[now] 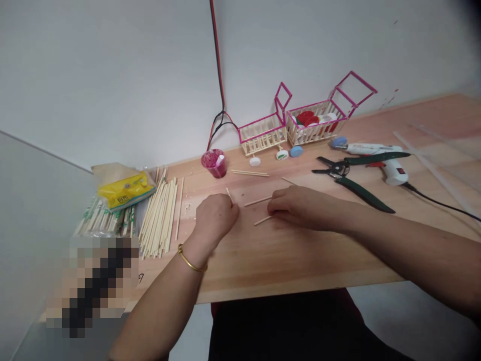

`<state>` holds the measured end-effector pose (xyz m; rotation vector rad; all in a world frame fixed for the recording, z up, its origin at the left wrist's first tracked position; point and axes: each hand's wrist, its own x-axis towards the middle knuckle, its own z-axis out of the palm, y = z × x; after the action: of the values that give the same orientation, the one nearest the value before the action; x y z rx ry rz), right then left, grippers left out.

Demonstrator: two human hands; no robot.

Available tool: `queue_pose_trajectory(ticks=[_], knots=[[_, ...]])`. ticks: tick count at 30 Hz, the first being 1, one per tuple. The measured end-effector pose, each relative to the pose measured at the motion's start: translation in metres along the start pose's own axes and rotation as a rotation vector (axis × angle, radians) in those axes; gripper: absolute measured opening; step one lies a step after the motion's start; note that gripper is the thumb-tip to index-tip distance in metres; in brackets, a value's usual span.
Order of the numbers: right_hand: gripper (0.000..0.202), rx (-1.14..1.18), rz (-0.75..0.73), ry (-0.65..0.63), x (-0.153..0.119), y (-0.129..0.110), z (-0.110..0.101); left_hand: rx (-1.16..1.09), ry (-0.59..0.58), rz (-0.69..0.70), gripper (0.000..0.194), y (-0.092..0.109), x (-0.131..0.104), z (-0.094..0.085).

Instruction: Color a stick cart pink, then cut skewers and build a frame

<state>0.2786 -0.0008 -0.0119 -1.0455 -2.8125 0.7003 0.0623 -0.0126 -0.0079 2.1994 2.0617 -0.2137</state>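
Note:
My left hand (215, 216) is closed near the middle of the table, with the end of a thin wooden stick (229, 194) poking up past its fingers. To its right, my right hand (287, 206) rests low over the tabletop, fingers curled and pressed together on short wooden sticks. One short stick (257, 201) and another below it (262, 220) stick out leftward from under those fingers. A further stick tip (287, 181) shows just behind the right hand. Beyond both hands lies a pair of cut sticks (250, 173) side by side.
Loose wooden sticks (160, 218) lie at left beside a yellow packet (126, 191). A pink cup (215, 163) stands at the back. Two stick-built carts, one smaller (263, 134) and one larger (315, 123), stand along the wall. Green-handled pliers (363, 193) and a glue gun (394, 170) lie right.

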Motion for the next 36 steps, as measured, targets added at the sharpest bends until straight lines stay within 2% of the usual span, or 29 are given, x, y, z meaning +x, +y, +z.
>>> queue_pose_trajectory(ticks=[8,14,23,31,36], knots=[[0.021,-0.027,0.027,0.012,0.004,-0.004,0.001,-0.051,-0.024,0.081,0.034,0.012,-0.007,-0.001],[0.02,0.01,0.014,0.027,0.007,-0.003,0.002,-0.117,-0.092,0.122,0.026,0.004,-0.006,-0.003],[0.019,0.041,0.005,0.073,0.006,-0.003,0.005,-0.14,-0.087,0.058,0.025,0.007,-0.003,-0.002],[0.02,0.018,-0.007,0.27,0.012,0.011,0.009,-0.179,-0.07,0.053,0.024,0.003,-0.003,-0.002],[0.021,-0.016,-0.006,0.259,0.016,0.016,0.011,-0.226,-0.061,0.04,0.024,-0.001,0.003,0.001]])
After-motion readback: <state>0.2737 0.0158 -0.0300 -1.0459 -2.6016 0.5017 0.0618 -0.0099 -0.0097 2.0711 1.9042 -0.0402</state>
